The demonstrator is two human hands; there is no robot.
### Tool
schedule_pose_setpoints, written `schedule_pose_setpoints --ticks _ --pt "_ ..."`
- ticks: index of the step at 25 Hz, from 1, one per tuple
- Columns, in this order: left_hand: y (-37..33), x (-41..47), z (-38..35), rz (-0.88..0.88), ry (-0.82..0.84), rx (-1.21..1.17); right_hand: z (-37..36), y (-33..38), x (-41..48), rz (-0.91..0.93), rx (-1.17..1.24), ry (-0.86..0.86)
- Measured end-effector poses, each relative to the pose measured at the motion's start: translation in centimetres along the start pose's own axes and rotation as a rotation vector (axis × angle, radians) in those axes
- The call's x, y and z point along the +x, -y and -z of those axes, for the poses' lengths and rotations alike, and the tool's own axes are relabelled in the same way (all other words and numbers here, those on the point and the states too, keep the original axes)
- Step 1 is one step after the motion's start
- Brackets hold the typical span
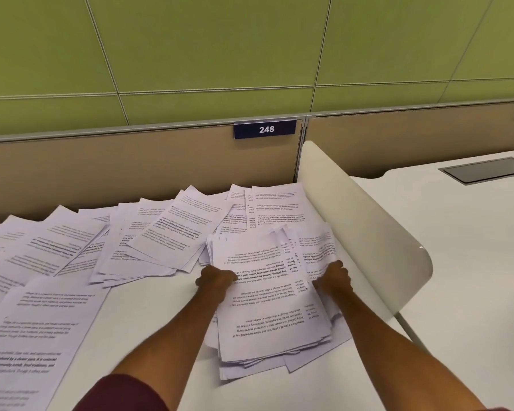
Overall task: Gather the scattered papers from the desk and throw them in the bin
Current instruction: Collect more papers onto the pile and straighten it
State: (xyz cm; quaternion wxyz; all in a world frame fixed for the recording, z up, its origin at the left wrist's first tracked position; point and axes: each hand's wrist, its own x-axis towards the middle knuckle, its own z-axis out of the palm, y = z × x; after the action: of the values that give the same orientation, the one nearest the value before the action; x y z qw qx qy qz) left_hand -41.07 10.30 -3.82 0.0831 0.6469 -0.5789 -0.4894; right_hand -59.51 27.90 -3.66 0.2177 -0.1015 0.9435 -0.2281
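Observation:
A thick, untidy stack of printed papers (267, 307) lies in front of me on the white desk (161, 321). My left hand (215, 278) grips the stack's left edge, fingers curled onto the top sheet. My right hand (334, 277) grips its right edge beside the divider. Several loose printed sheets (166, 232) are fanned out across the back and left of the desk, and more sheets (33, 327) lie at the near left. No bin is in view.
A curved white divider panel (368, 226) stands right of the stack, with a neighbouring desk (457, 247) and its dark cable hatch (487, 169) beyond. A beige partition with a "248" sign (264, 129) backs the desk, under a green wall.

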Motion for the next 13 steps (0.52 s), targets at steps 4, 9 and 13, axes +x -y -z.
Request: schedule_pose_setpoints --ticks 4,9,13 --pt "-0.5 -0.2 0.3 0.046 0.052 -0.018 0.5 -0.1 -0.2 0.027 -0.007 0.072" --pt "0.0 -0.7 0.3 -0.039 -0.029 0.263 1.4 0.0 -0.4 -0.019 0.155 0.097" --pt "1.0 0.5 1.5 -0.048 0.094 -0.048 2.2 -0.6 -0.8 -0.049 0.249 0.107"
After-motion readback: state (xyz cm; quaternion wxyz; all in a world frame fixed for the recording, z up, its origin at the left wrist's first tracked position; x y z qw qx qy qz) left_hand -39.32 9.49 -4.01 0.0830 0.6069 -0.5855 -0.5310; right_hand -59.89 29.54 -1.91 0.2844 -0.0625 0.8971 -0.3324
